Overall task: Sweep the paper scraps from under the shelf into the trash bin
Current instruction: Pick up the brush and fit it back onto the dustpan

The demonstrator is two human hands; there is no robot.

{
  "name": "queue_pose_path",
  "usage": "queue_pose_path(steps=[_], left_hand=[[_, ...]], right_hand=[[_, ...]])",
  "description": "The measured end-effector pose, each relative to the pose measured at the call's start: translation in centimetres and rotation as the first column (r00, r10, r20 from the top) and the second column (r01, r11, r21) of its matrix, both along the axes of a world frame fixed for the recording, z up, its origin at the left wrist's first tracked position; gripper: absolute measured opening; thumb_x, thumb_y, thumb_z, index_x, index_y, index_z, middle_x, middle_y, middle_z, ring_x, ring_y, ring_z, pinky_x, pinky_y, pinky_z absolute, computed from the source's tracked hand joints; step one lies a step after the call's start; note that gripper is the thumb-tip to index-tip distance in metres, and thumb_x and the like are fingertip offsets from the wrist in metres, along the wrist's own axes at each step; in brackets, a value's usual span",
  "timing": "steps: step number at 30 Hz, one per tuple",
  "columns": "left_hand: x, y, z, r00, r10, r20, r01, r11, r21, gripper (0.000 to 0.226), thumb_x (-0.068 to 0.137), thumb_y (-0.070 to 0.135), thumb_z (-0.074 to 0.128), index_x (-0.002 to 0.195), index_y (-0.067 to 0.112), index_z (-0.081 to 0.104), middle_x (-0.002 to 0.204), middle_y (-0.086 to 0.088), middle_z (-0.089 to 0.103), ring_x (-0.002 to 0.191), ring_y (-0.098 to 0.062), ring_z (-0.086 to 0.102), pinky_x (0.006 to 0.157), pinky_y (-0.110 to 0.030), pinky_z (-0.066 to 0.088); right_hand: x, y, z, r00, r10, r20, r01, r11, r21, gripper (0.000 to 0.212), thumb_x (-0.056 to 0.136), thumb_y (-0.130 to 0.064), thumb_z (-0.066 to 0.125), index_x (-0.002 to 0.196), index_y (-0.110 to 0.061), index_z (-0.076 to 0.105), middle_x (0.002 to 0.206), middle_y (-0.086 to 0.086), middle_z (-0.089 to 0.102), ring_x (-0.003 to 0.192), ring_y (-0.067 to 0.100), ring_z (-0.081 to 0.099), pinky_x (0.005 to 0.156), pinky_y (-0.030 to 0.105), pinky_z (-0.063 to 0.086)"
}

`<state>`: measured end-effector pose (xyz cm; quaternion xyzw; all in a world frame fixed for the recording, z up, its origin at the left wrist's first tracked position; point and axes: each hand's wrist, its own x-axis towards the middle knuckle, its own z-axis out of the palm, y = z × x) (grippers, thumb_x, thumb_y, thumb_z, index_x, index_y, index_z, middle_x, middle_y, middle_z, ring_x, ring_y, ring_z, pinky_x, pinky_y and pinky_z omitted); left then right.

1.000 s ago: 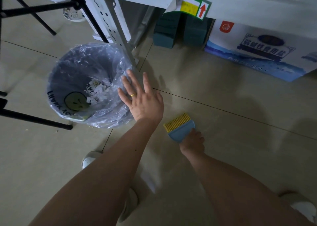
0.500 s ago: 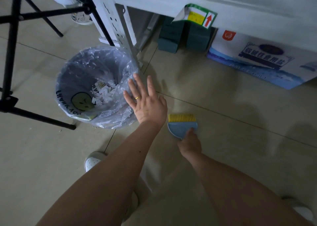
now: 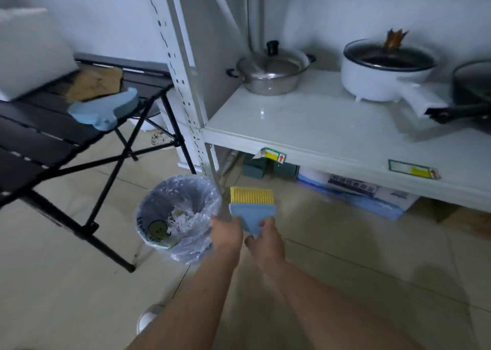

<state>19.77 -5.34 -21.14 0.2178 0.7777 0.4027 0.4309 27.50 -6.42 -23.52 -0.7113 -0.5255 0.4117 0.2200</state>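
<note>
White paper scraps (image 3: pixel 183 221) sit inside the trash bin (image 3: pixel 148 211) beside the shelf (image 3: pixel 332 137) post. Both hands, left hand (image 3: pixel 227 237) and right hand (image 3: pixel 265 241), grip the brush (image 3: pixel 251 207); best keep bristles up, clear of the bin.

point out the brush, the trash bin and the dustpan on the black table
brush (image 3: pixel 252 211): head view, on its blue body below the yellow bristles.
trash bin (image 3: pixel 148 211): head view, on its plastic-lined left wall.
dustpan (image 3: pixel 106 109): head view, on its blue pan, atop the black table.
</note>
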Motion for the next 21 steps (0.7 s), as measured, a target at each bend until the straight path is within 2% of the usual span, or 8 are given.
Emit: queue_pose_path(steps=[3,5,7,9,12,15,18,21], left_hand=[[-0.4,-1.0,2.8,0.964,-0.076,0.255,0.069,0.997,0.037,0.019,0.088,0.008,0.056,0.105,0.0,0.061,0.085,-0.015,0.061,0.074,-0.027,0.057,0.065,-0.033,0.045],[-0.8,-1.5,4.9,0.959,-0.107,0.262,0.092,0.993,0.069,0.007,0.087,0.003,0.055,0.086,0.005,0.061,0.075,-0.016,0.06,0.064,-0.025,0.055,0.058,-0.031,0.045],[-1.5,-1.4,6.7,0.97,-0.101,0.22,0.078,0.991,0.11,0.018,0.087,-0.002,0.055,0.073,0.008,0.059,0.079,-0.021,0.064,0.068,-0.028,0.06,0.062,-0.038,0.052],[-2.5,-1.0,8.7,0.979,-0.084,0.185,0.057,0.988,0.146,0.024,0.085,-0.005,0.055,0.066,0.009,0.058,0.084,-0.027,0.066,0.077,-0.032,0.063,0.079,-0.051,0.055],[-4.3,-0.4,11.8,0.983,-0.056,0.177,0.017,0.976,0.216,0.026,0.087,-0.008,0.053,0.066,0.006,0.057,0.073,-0.02,0.063,0.074,-0.03,0.06,0.077,-0.044,0.053],[-6.4,0.2,14.9,0.989,-0.026,0.148,-0.016,0.961,0.276,0.019,0.089,-0.005,0.052,0.074,0.005,0.06,0.069,-0.014,0.061,0.068,-0.027,0.059,0.067,-0.038,0.051],[-8.9,1.5,17.9,0.988,0.019,0.154,-0.071,0.937,0.342,0.02,0.087,-0.007,0.052,0.072,0.005,0.06,0.075,-0.017,0.063,0.068,-0.027,0.059,0.065,-0.036,0.05],[-11.4,3.2,20.9,0.986,0.054,0.155,-0.113,0.908,0.403,0.021,0.086,-0.008,0.05,0.069,0.004,0.053,0.066,-0.014,0.057,0.056,-0.022,0.052,0.054,-0.029,0.043]], right_hand=[[-0.8,-0.5,3.9,1.0,0.01,-0.018,-0.008,0.995,0.095,0.031,0.087,-0.029,0.058,0.11,-0.014,0.042,0.106,0.009,0.064,0.097,0.031,0.063,0.074,0.032,0.045],[-1.4,-0.8,6.3,0.999,0.042,-0.015,-0.039,0.989,0.144,0.022,0.091,-0.029,0.053,0.103,-0.016,0.04,0.103,0.01,0.063,0.093,0.032,0.062,0.075,0.034,0.046],[-2.2,-0.9,8.5,0.997,0.071,-0.013,-0.067,0.978,0.199,0.018,0.093,-0.026,0.05,0.096,-0.019,0.034,0.098,0.006,0.058,0.084,0.027,0.056,0.069,0.032,0.043],[-3.1,-0.6,10.6,0.995,0.09,-0.042,-0.075,0.961,0.267,0.016,0.093,-0.023,0.051,0.096,-0.018,0.037,0.101,0.006,0.056,0.083,0.02,0.05,0.067,0.029,0.043],[-4.7,0.1,13.7,0.989,0.117,-0.085,-0.082,0.938,0.337,0.016,0.092,-0.022,0.054,0.101,-0.014,0.045,0.106,0.01,0.059,0.087,0.021,0.051,0.061,0.025,0.037],[-6.9,1.3,16.4,0.98,0.154,-0.128,-0.096,0.922,0.376,0.016,0.089,-0.021,0.057,0.091,-0.017,0.042,0.097,0.004,0.056,0.085,0.021,0.053,0.067,0.029,0.043],[-9.5,2.8,18.9,0.969,0.174,-0.174,-0.085,0.9,0.428,0.012,0.087,-0.02,0.059,0.087,-0.018,0.047,0.103,0.007,0.06,0.09,0.022,0.056,0.075,0.033,0.047],[-12.4,4.9,21.3,0.94,0.217,-0.264,-0.064,0.871,0.487,0.002,0.086,-0.017,0.06,0.085,-0.015,0.058,0.101,0.007,0.063,0.086,0.019,0.057,0.068,0.025,0.045]])
